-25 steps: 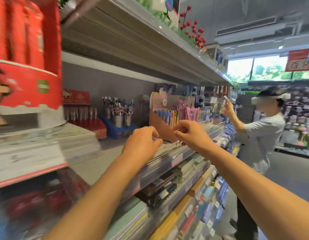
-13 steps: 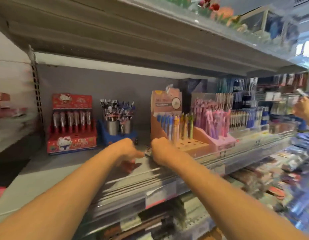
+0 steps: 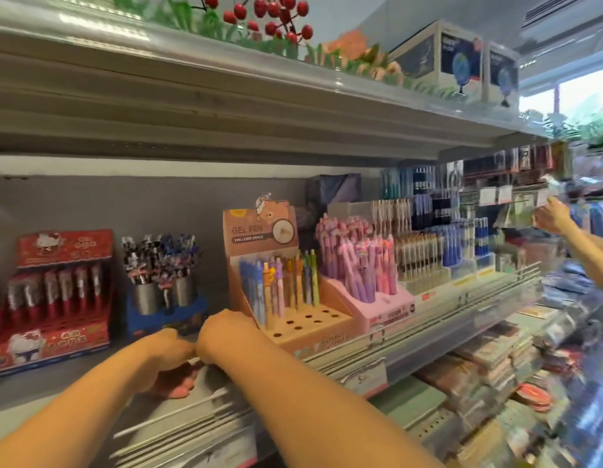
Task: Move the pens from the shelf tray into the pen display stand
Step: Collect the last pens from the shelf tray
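Note:
The orange-brown cardboard gel pen display stand (image 3: 327, 336) stands on the middle shelf. Coloured pens (image 3: 280, 285) fill its back rows, and its front holes are open. My right hand (image 3: 225, 336) is curled at the shelf front, touching the stand's left lower corner, its back towards me. My left hand (image 3: 165, 349) sits right beside it, fingers curled down over a pinkish-red thing (image 3: 180, 385) on the shelf edge. Both hands hide what their fingers hold. I cannot make out a tray.
Left of the hands are a blue stand of pens in metal cups (image 3: 161, 298) and a red boxed pen display (image 3: 57, 298). A pink pen stand (image 3: 367, 282) adjoins the orange one on the right. Another person's hand (image 3: 552, 217) reaches in at the far right.
My view has swung round to face the shelf and come closer. Both hands have come down close together at the shelf front, left of the orange stand.

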### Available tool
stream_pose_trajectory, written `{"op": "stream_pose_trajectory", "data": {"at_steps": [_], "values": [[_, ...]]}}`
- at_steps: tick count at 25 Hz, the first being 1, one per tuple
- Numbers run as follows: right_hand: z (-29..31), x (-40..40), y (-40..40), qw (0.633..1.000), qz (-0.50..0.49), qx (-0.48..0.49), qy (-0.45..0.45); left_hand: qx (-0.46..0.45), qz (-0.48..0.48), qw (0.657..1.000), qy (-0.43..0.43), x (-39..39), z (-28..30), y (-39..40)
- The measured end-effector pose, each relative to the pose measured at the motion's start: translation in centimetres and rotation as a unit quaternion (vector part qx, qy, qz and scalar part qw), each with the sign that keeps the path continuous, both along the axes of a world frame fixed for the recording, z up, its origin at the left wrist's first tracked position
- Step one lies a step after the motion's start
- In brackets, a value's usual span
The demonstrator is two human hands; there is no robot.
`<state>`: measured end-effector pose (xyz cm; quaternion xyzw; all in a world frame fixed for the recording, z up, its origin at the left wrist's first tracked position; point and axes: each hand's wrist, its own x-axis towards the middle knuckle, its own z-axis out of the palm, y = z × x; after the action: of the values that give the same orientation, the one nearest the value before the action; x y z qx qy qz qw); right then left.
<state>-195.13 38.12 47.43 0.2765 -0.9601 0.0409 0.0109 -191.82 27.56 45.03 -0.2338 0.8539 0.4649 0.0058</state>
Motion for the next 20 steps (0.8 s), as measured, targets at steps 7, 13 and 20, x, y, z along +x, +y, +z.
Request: {"op": "stream_pose_trajectory", "data": {"at_steps": [7, 13, 20], "values": [[0.7, 0.2, 0.5, 0.990, 0.025, 0.015, -0.136, -0.123, -0.002, 0.992, -0.025, 0.8, 1.3, -0.1], [0.7, 1.0, 0.0, 0.983, -0.008, 0.045, -0.177, -0.223, -0.055, 0.965, -0.128, -0.5, 2.0, -1.5], [-1.9, -0.2, -1.6, 0.992, 0.000, 0.102, -0.076, -0.251, -0.098, 0.952, -0.146, -0.8, 1.4, -4.0]]}}
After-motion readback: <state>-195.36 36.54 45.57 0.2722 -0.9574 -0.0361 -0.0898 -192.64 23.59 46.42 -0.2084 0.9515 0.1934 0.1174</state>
